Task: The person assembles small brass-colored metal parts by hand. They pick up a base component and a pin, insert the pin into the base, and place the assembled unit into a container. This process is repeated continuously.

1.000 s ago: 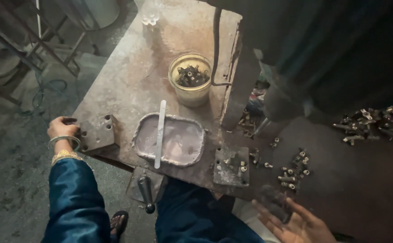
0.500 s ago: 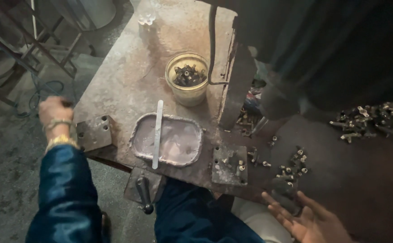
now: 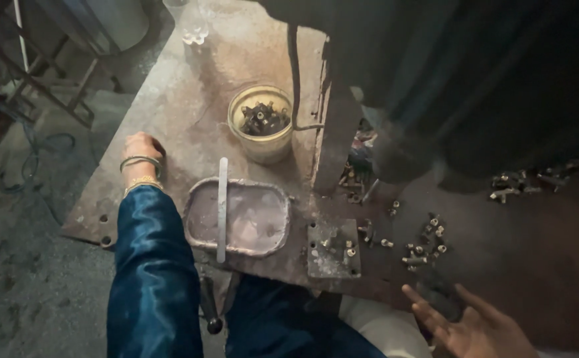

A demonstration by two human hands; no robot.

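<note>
I am looking down at a worn, dusty metal surface (image 3: 190,126) with my knees showing below its near edge. My left hand (image 3: 141,149) is resting knuckles-up on the left part of the surface, bangles around the wrist, blue satin sleeve (image 3: 153,265) running back toward me. I cannot tell whether its fingers are curled around anything, since they are folded under and hidden from me. My right hand (image 3: 478,328) is hovering at the near right corner with the palm up and the fingers spread wide, holding nothing.

Just beyond my right hand's fingertips, a scatter of small brass fittings (image 3: 422,242) is lying on the dark right part of the surface. A second, smaller cluster of fittings (image 3: 528,180) is sitting farther off to the right. Between the two hands, a shallow, dented metal tray (image 3: 253,222) is lying near the near edge, with a flat metal strip (image 3: 222,205) laid across it from far to near. Just right of the tray, a small square metal plate (image 3: 332,248) is carrying a few of the fittings. Beyond the tray, a round plastic tub (image 3: 261,122) is standing upright, with dark metal parts heaped inside. A big dark machine body (image 3: 448,73) is filling the far right, its upright column (image 3: 332,132) standing just beside the tub.
</note>
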